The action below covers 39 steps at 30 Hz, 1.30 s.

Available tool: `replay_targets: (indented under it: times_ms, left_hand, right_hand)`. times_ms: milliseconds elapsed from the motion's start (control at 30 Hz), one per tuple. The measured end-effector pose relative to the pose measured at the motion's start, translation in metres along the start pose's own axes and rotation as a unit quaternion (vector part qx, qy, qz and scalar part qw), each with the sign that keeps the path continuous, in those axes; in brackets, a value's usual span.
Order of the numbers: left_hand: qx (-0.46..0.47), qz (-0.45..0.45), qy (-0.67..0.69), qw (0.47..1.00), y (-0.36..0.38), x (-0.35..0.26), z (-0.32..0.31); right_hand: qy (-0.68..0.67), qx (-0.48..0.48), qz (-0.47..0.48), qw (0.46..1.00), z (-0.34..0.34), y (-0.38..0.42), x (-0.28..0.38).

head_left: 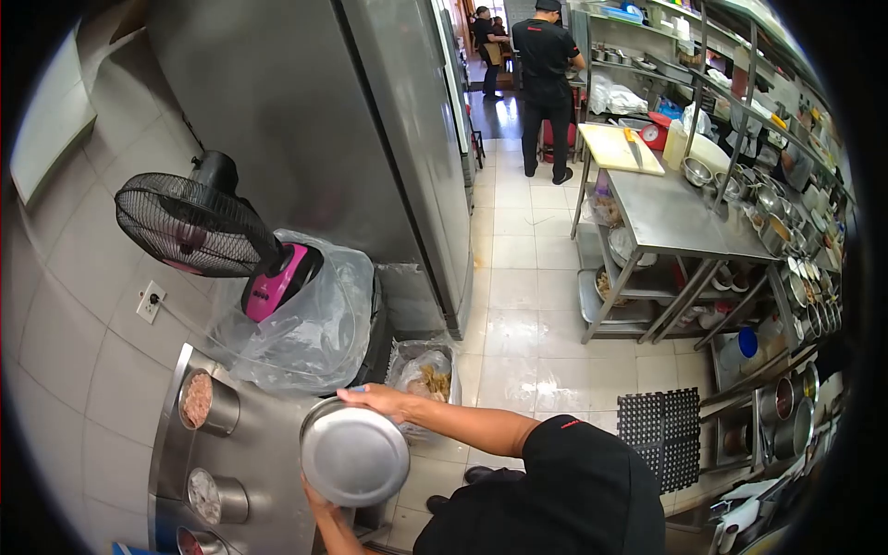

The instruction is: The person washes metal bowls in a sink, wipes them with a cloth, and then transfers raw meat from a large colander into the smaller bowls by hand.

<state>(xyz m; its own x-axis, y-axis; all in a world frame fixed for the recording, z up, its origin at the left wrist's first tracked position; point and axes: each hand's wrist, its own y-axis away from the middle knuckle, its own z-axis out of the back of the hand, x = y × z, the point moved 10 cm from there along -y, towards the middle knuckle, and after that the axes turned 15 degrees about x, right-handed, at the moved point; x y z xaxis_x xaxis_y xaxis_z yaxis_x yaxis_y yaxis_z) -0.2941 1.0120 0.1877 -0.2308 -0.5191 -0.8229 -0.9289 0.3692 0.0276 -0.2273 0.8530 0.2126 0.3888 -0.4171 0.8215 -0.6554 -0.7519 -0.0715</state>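
Note:
A round metal dish or lid (pixel 356 455), dull silver with a rim, is held tilted over the edge of a steel counter (pixel 268 462). My right hand (pixel 375 400) grips its upper edge, fingers closed on the rim. Lower down, my left hand (pixel 320 502) holds the opposite side, its fingers partly hidden by the dish. On the counter to the left stand metal containers, one with pinkish food (pixel 197 400) and another with whitish contents (pixel 204 497). A third container (pixel 199 543) is partly cut off at the bottom.
A black and pink fan (pixel 277 282) rests on plastic over a bin beside a tall steel fridge (pixel 305 120). Near my right arm is a box of bags (pixel 425 375). A steel table (pixel 666 213) stands right; a black mat (pixel 659 435) lies on the floor. People stand far back.

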Motion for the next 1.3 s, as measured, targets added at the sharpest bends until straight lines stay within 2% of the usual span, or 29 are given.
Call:
replay_targets:
  times_ms: [33,67,100,133,167,200,233,267,300,400,433,467,533,600,633,667,700,767,800,867,900,933,967,1033,1133,1167,1200,1233,1300]
  left_hand:
    - [0.012,-0.028,0.03,0.999,-0.013,-0.005,-0.017]
    - [0.015,-0.06,0.061,0.996,-0.023,-0.012,-0.032]
    - [0.005,-0.096,0.092,0.991,-0.024,-0.02,-0.042]
    - [0.01,-0.106,0.09,0.99,-0.03,-0.029,-0.053]
    - [0.022,-0.142,0.09,0.986,-0.032,-0.04,-0.062]
    - [-0.052,-0.184,0.063,0.98,-0.026,-0.047,-0.051]
    - [-0.098,-0.182,0.2,0.958,-0.039,-0.031,-0.014]
    - [0.099,-0.246,0.18,0.947,-0.047,-0.036,-0.002]
    - [-0.262,-0.185,0.168,0.932,-0.028,-0.044,-0.007]
    - [-0.347,-0.261,0.184,0.882,-0.015,-0.048,0.019]
    - [-0.34,-0.299,0.131,0.882,-0.009,-0.056,0.017]
    - [-0.336,-0.334,0.076,0.877,-0.002,-0.06,0.012]
    - [-0.388,-0.331,0.007,0.86,0.016,-0.071,-0.011]
    - [-0.479,-0.246,-0.324,0.778,0.041,-0.086,-0.024]
    - [-0.467,-0.248,-0.401,0.748,0.044,-0.088,-0.035]
    - [-0.445,-0.242,-0.479,0.717,0.048,-0.092,-0.044]
    - [-0.469,-0.241,-0.474,0.705,0.067,-0.093,-0.039]
    - [-0.335,-0.188,-0.546,0.745,0.056,-0.092,-0.053]
    - [-0.347,-0.191,-0.541,0.742,0.066,-0.094,-0.051]
    - [-0.34,-0.155,-0.542,0.753,0.082,-0.088,-0.046]
    - [-0.339,-0.173,-0.525,0.761,0.093,-0.087,-0.043]
    - [-0.352,-0.189,-0.501,0.768,0.108,-0.089,-0.042]
    - [-0.381,-0.196,-0.465,0.775,0.123,-0.087,-0.036]
    - [-0.419,-0.228,-0.351,0.806,0.147,-0.076,-0.018]
    - [-0.468,-0.322,-0.239,0.788,0.176,-0.069,-0.003]
    - [-0.512,-0.331,-0.291,0.737,0.187,-0.072,0.002]
    - [-0.554,-0.335,-0.34,0.682,0.199,-0.073,0.004]
    - [-0.587,-0.312,-0.425,0.615,0.209,-0.082,-0.008]
    - [-0.569,-0.31,-0.491,0.582,0.216,-0.091,-0.019]
  right_hand:
    - [-0.04,-0.025,-0.017,0.999,0.004,0.002,-0.003]
    - [0.007,-0.158,0.03,0.987,0.024,0.009,0.008]
    - [0.153,-0.259,0.095,0.949,0.043,0.016,0.028]
    - [0.233,-0.364,0.096,0.897,0.063,0.022,0.033]
    - [0.163,-0.336,0.152,0.915,0.075,0.013,0.02]
    - [0.017,-0.28,0.346,0.895,0.076,0.005,0.017]
    - [-0.006,-0.253,0.294,0.922,0.062,-0.005,-0.004]
    - [0.048,-0.277,0.282,0.917,0.053,0.003,0.004]
    - [0.107,-0.3,0.277,0.907,0.046,0.012,0.016]
    - [0.249,-0.352,0.325,0.842,0.044,0.025,-0.012]
    - [0.357,-0.368,0.323,0.796,-0.003,0.043,0.009]
    - [0.357,-0.342,0.317,0.809,-0.011,0.046,0.001]
    - [0.532,-0.235,0.351,0.734,-0.06,0.045,-0.003]
    - [0.624,-0.138,0.372,0.673,-0.106,0.039,0.005]
    - [0.671,-0.112,0.374,0.63,-0.125,0.033,0.009]
    - [0.676,-0.089,0.379,0.625,-0.127,0.023,0.014]
    - [0.707,-0.076,0.355,0.607,-0.129,0.009,0.02]
    - [0.709,-0.035,0.293,0.64,-0.143,-0.017,0.043]
    - [0.629,0.06,0.255,0.732,-0.124,-0.043,0.035]
    - [0.443,0.13,0.021,0.887,-0.063,-0.096,-0.013]
    - [0.444,0.135,0.019,0.886,-0.054,-0.1,-0.019]
    - [0.26,0.15,-0.104,0.948,-0.039,-0.106,-0.049]
    - [0.066,0.16,-0.222,0.96,-0.036,-0.105,-0.084]
    - [-0.118,0.139,-0.23,0.956,-0.038,-0.098,-0.128]
    - [-0.114,0.042,-0.181,0.976,-0.005,-0.095,-0.199]
    - [-0.15,0.053,-0.271,0.949,-0.072,-0.064,-0.188]
    - [-0.179,-0.033,-0.275,0.944,-0.063,-0.054,-0.209]
    - [-0.182,-0.022,-0.263,0.947,-0.077,-0.054,-0.22]
    - [-0.179,-0.001,-0.259,0.949,-0.088,-0.064,-0.235]
